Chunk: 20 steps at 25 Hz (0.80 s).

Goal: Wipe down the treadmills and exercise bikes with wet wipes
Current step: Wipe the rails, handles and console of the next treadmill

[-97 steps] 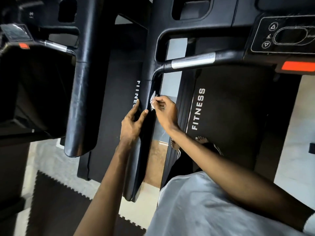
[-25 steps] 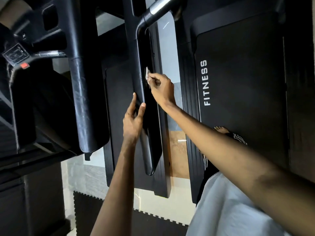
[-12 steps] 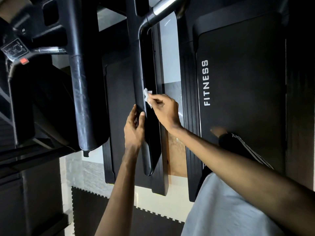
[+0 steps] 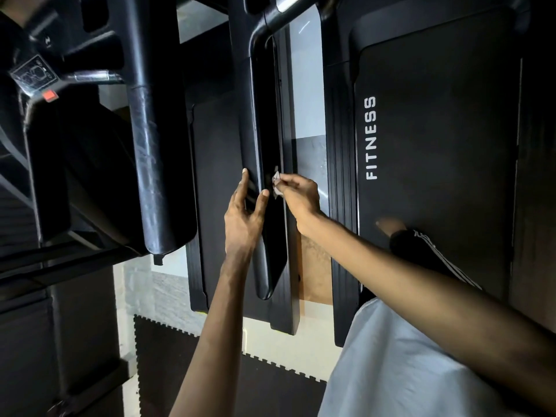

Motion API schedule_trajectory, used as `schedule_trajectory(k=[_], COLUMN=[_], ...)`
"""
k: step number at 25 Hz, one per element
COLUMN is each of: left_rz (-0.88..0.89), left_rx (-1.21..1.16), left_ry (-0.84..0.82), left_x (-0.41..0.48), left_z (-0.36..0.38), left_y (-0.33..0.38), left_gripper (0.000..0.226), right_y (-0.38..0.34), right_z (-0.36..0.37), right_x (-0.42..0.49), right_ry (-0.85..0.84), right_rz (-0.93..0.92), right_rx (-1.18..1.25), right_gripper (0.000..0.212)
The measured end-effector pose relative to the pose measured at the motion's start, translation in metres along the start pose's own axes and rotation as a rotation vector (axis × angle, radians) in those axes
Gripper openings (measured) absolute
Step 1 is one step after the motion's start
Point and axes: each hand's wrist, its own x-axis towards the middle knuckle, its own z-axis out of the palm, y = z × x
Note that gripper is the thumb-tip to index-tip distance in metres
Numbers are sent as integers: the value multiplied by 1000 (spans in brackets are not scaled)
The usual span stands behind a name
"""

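A black treadmill handrail arm runs down the middle of the head view to a rounded end. My right hand pinches a small white wet wipe against the arm's right side. My left hand lies on the arm's left and top face, fingers straight, thumb across the top. The treadmill belt marked FITNESS lies to the right, with my foot on it.
A second treadmill's thick black handrail and its console with an orange tab stand at the left. Dark puzzle floor mats lie below. A pale floor strip separates the two treadmill decks.
My right hand has drawn the wipe down the handrail arm toward its end. My left hand stays on the arm a little lower than before. My foot has shifted on the belt.
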Motion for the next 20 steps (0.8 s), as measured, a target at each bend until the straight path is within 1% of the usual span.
schedule_trajectory(k=[1, 3, 4, 6, 8, 10, 13, 15, 17, 20], left_rz=[-3, -17, -30, -51, -81, -109, -150, -166, -157, -130], left_rx=[-2, -22, -22, -23, -43, -83, -146, -167, -159, -172], left_ry=[4, -4, -9, -17, -37, -42, -38, -45, -35, -22], left_x=[-3, -9, -12, -17, -23, -30, -44, -52, -55, -54], left_z=[0, -1, -1, -2, -4, -5, -4, -4, -4, -4], left_y=[-1, -2, -3, -5, -12, -25, -40, -45, -46, -51], left_gripper=[63, 63, 63, 62, 60, 56, 50, 49, 49, 48], right_y=[1, -8, -13, -10, 7, 20, 7, -6, -8, 1], right_z=[-1, -1, 0, 1, 0, -4, -2, 1, 1, -5], right_x=[1, 18, 31, 45, 31, 7, 1, 9, 4, -28], right_ry=[-15, 8, 28, 70, 88, 67, 24, 45, 44, -70], right_rz=[-43, -114, -107, -25, 10, -66, -206, -222, -234, -430], right_rx=[-17, -93, -131, -207, -236, -183, -88, -49, -55, -134], right_gripper=[20, 19, 19, 21, 18, 15, 13, 16, 15, 12])
